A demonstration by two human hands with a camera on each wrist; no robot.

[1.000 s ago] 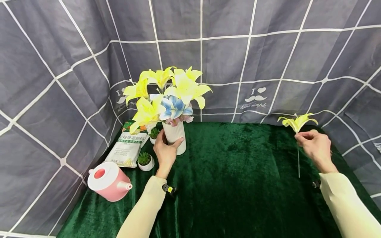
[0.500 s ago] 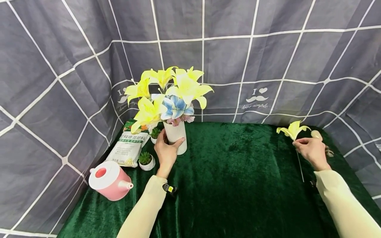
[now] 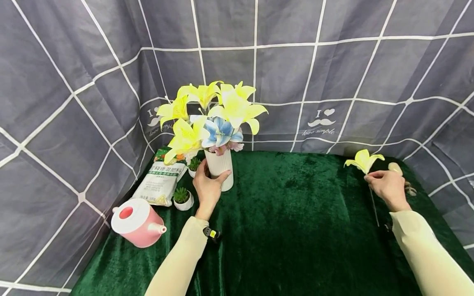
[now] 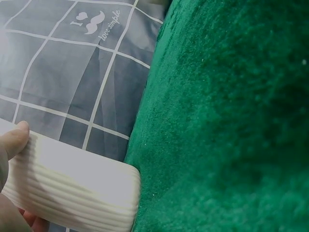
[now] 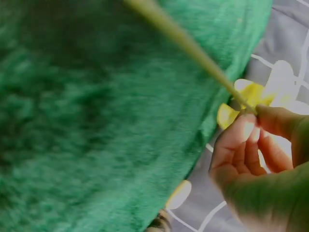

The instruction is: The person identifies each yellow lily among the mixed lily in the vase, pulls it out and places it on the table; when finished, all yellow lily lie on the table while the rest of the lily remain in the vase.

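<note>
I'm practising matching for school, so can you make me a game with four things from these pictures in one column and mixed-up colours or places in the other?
Things:
1. Pot with a spout
2. Ribbed vase
3. Lone yellow flower
4. Table cover

Colours or places:
A. Pinched by the stem in the right hand
B. Dark green all over
C. Gripped by the left hand
D. Pink body with a white top

Right pairs: 1-D, 2-C, 3-A, 4-B
</note>
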